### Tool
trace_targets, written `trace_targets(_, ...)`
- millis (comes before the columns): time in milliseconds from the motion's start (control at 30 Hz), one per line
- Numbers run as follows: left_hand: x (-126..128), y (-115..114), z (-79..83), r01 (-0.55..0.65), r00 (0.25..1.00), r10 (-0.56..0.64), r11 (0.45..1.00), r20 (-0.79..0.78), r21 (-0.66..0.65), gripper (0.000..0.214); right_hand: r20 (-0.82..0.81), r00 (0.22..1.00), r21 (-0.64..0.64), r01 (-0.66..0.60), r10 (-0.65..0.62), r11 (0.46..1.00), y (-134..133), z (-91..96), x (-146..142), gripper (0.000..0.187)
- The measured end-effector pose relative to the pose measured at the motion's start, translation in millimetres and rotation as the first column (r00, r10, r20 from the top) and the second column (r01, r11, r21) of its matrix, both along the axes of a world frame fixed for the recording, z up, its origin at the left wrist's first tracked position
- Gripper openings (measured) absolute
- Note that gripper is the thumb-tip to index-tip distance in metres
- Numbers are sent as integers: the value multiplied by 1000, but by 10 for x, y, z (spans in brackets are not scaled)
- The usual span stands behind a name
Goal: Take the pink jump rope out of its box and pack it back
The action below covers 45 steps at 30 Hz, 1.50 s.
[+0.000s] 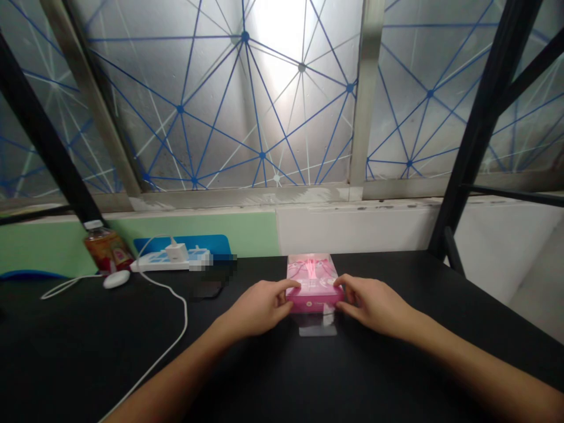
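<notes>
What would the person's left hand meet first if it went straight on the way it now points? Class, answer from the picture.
The pink rectangular box comes first: the left hand has its fingers on the box's left side, though depth is hard to judge from this one head view.

At ten o'clock, the end of the power strip [170, 261] dissolves into pixelated blur, and the bottle label [108, 251] is too small to read. At twelve, the left hand [259, 305] and right hand [374, 305] hide the pink box's [314, 282] sides.

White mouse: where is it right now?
In the head view, the white mouse sits on the black desk at left, just in front of the bottle and the power strip, well left of the person's left hand.
</notes>
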<state>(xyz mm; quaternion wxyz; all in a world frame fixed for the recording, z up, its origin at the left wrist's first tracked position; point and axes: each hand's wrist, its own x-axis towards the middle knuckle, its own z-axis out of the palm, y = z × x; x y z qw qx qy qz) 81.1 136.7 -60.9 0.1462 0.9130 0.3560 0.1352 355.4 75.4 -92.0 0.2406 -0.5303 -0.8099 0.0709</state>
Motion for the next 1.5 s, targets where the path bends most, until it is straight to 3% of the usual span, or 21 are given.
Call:
trace_targets(100, 29, 15, -42, -20, 1000, 21, 997, -10, 73, 37, 114, 992, 173, 30, -50, 985, 20, -38, -54, 21)
trace_targets(233, 25, 43, -63, 14, 1000, -12, 997, -17, 77, 38, 166, 984, 283, -116, 71, 952, 41, -58, -105, 20)
trace_targets(333, 16, 50, -61, 21, 1000, -20, 997, -17, 73, 38, 220, 961, 278, -227, 168, 933, 25, -55, -121, 18)
trace_targets(433, 15, 49, -57, 20, 1000, -19, 998, -13, 65, 38, 237, 951, 208, -248, 197, 946, -23, -34, -118, 15)
trace_targets(567, 17, 54, -65, 15, 1000, -14, 998, -7, 53, 37, 287, 935, 148, -258, 208, 955, -61, -22, -102, 46)
trace_targets(667, 20, 51, -65, 23, 1000, -22, 998, -8, 57, 37, 309, 926, 187, -280, 215, 941, -48, -32, -116, 35)
trace_targets(800, 27, 20, -28, 48, 999, -46, 997, -25, 55, 35, 208, 960, 241, -235, 187, 941, -22, -31, -150, 10)
trace_targets(900, 27, -14, 2, 73, 997, -70, 994, -39, 83, 32, 106, 981, 233, -183, 162, 955, -8, -29, -146, 14)
trace_targets(1033, 20, -61, 14, 47, 999, -44, 975, -22, 215, 30, 37, 990, 235, -138, 133, 962, -8, -23, -118, 21)
trace_targets(1333, 37, -67, -60, 60, 995, -72, 982, 62, 177, 23, 143, 983, 261, -149, 114, 954, -19, 15, -135, 24)
trace_targets(1500, 24, -39, -65, 95, 993, -104, 982, 49, 166, 28, 310, 949, 326, -43, -64, 944, -33, 46, -208, 32)
